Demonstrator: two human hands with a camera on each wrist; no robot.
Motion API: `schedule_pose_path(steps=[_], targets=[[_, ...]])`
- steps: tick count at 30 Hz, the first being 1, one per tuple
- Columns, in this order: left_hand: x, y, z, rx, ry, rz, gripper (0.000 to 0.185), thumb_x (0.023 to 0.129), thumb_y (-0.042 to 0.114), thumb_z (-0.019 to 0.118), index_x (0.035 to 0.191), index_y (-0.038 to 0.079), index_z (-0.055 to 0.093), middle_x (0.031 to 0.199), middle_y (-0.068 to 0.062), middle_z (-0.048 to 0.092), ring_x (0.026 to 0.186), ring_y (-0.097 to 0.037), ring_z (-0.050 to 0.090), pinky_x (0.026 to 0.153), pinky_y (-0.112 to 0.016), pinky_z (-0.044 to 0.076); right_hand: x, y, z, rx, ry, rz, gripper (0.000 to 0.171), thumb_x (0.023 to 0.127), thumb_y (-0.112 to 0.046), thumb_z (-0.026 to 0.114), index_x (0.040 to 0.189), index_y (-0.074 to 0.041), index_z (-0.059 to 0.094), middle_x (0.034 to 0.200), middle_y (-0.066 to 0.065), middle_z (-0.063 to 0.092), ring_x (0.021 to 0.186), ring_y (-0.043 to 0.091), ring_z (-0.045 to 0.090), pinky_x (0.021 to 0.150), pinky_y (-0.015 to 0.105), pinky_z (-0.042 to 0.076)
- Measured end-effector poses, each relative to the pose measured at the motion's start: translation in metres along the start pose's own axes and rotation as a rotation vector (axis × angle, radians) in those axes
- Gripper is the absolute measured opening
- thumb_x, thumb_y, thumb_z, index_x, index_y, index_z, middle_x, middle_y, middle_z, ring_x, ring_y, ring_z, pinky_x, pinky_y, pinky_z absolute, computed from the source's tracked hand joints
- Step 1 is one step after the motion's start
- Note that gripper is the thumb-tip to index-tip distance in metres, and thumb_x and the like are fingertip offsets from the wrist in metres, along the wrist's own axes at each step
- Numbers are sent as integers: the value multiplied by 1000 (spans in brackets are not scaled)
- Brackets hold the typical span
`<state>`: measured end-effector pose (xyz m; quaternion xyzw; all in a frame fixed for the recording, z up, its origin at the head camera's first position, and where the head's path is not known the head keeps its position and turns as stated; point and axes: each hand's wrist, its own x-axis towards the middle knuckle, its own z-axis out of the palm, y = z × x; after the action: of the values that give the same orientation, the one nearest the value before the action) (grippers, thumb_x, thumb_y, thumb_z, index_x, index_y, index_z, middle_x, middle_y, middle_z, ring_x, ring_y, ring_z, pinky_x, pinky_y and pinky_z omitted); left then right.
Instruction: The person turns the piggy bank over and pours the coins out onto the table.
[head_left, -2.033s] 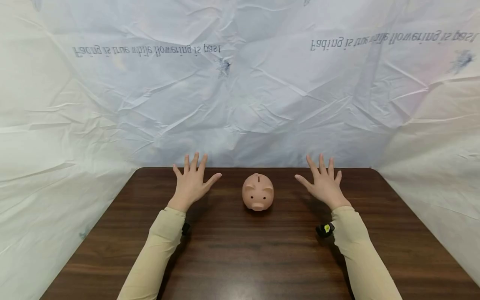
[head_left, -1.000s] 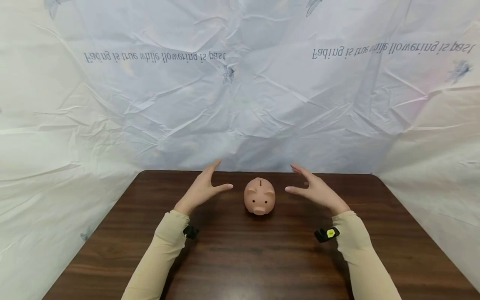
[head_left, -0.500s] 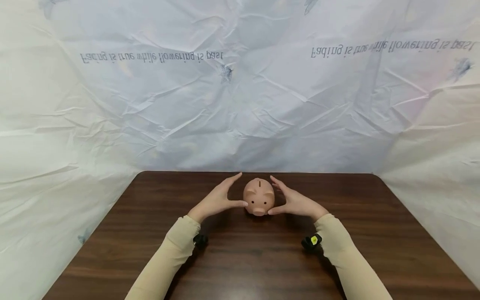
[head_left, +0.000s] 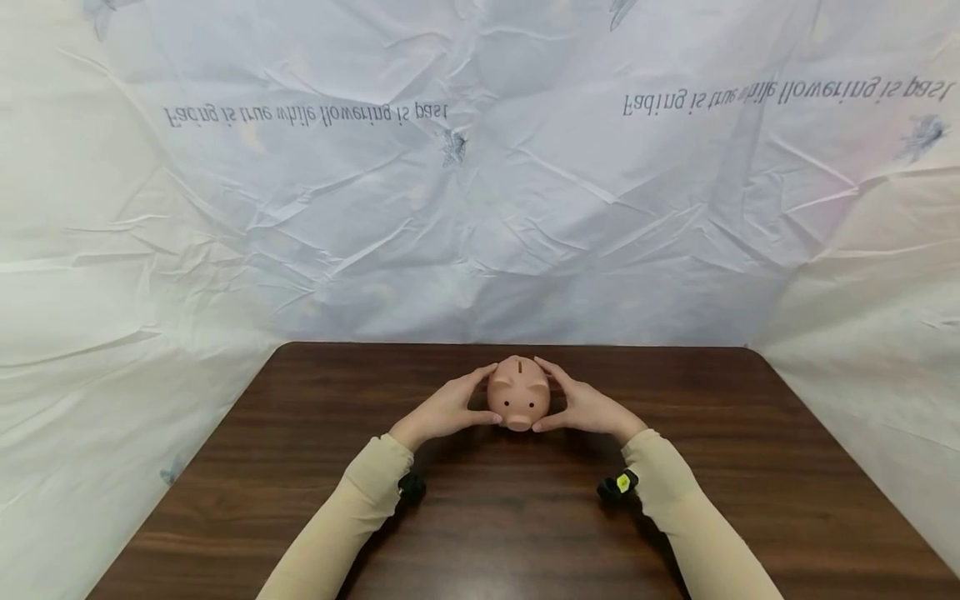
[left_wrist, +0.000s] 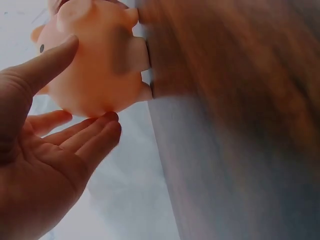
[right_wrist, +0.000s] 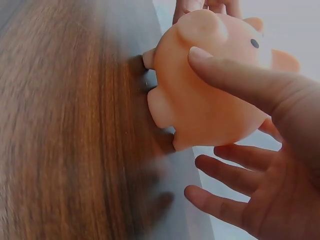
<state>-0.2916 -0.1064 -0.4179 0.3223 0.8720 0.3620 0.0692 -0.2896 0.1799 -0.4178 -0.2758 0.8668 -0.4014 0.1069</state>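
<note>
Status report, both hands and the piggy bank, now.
Left hand and right hand cup the piggy bank, thumbs at its snout end. Bank stands on the table. Nothing in the way.

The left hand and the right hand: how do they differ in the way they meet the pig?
The left hand is on the pig from its left, the right hand from its right. In the wrist views, the left fingertips touch the pig, while the lower right fingers stay spread, clear of it. Both thumbs lie on the pig, and both arms wear beige sleeves.
</note>
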Motion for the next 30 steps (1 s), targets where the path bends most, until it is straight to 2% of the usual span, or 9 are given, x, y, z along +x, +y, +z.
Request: schedule_pose_path(steps=[7,11,15,18,22,25,30], targets=[[4,8,-6,-43,60,64,86,92,30,76,160,13,27,157,-6,40,136,-20,50,103,-36,51,-1,-7,-10,64,52,-28,109,82,-29,87,163,-22,15,158,16,35,142,36,38,101,55,48],[4,21,-19,-73,136,131,84,90,28,78,159,16,31,154,-3,45,134,-18,52,102,-34,51,-3,-22,-21,158,89,-51,109,81,-28,87,163,-26,15,160,12,33,141,34,40,99,51,51],[3,34,-35,-60,235,214,80,88,29,79,157,20,38,152,1,48,132,-16,54,105,-31,48,-6,-40,-34,272,106,-106,106,83,-21,86,162,-31,17,161,10,29,137,36,47,99,48,53],[4,45,-45,-44,298,274,79,87,29,81,155,22,42,149,2,50,130,-16,55,107,-29,46,-10,-55,-43,244,144,-134,104,84,-22,86,162,-35,18,162,9,29,136,36,48,98,47,53],[4,59,-55,-48,356,346,79,85,24,83,154,23,44,147,0,53,131,-16,53,108,-27,44,-17,-76,-54,159,215,-171,103,84,-23,86,162,-35,19,162,4,30,142,30,40,101,50,51],[3,68,-61,-77,382,388,80,85,19,83,154,21,44,149,-1,51,132,-18,53,108,-30,45,-24,-89,-60,146,259,-203,101,84,-21,85,161,-37,22,161,1,31,145,27,35,104,50,48],[-2,83,-69,-102,404,428,80,84,13,83,154,20,44,150,0,49,131,-18,52,109,-32,44,-34,-105,-65,149,296,-247,97,86,-17,84,160,-40,24,160,-3,31,144,24,37,106,44,47]])
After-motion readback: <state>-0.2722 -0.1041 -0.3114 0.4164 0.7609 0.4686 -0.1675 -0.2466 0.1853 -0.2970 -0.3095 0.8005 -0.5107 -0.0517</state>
